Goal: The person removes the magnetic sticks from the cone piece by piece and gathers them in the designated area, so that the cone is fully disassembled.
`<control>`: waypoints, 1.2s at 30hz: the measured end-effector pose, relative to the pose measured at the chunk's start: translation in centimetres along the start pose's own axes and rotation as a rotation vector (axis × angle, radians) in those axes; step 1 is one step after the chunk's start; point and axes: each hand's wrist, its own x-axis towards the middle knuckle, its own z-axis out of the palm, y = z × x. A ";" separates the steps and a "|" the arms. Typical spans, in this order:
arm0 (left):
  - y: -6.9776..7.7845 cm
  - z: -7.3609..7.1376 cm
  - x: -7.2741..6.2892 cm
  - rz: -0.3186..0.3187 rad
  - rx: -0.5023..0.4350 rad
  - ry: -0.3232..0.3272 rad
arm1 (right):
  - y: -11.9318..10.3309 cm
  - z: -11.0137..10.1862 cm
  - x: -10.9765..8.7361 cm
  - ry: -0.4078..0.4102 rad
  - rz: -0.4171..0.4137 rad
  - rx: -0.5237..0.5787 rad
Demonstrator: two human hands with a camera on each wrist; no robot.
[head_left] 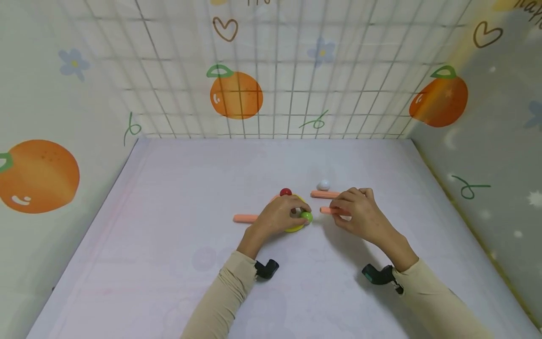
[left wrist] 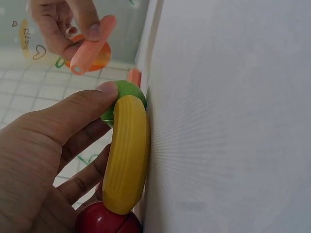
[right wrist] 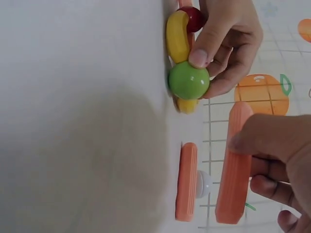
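Salmon stick, ribbed (right wrist: 232, 174): held off the surface (head_left: 169, 282), pinched between thumb and fingers of the right hand (head_left: 363, 214). Long axis in the head view: roughly left to right, free end directed at the green ball.

Green ball (right wrist: 187, 83): to the left of that free end, near, not touching; gripped by thumb and fingers of the left hand (head_left: 277, 214), the nearer hand to it. The gap between ball and stick end is the relation that counts.

Yellow curved piece (left wrist: 127, 155): touching the green ball at one end, the red ball (head_left: 285, 192) at the other. A second yellow piece (right wrist: 187, 106): just past the green ball, mostly hidden.

Outlying: lower salmon stick (right wrist: 186, 182), lying on the surface, roughly parallel to the held one; white ball (head_left: 323, 184), just behind it; left salmon stick (head_left: 244, 218), projecting from behind the left hand.

Condition notes: the right hand covers part of the held stick in the head view; the left hand masks the middle of the cluster, so its joins cannot all be made out. Red ball cut off in the left wrist view.
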 end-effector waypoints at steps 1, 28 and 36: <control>0.0 0.0 0.0 0.002 -0.004 0.000 | 0.1 -0.1 0.1 0.000 0.002 0.004; 0.3 0.0 -0.3 -0.005 -0.042 0.029 | 2.0 -0.4 2.4 -0.048 0.051 -0.053; 0.2 0.0 -0.4 -0.003 -0.030 0.018 | 2.2 0.2 3.1 -0.076 0.055 -0.015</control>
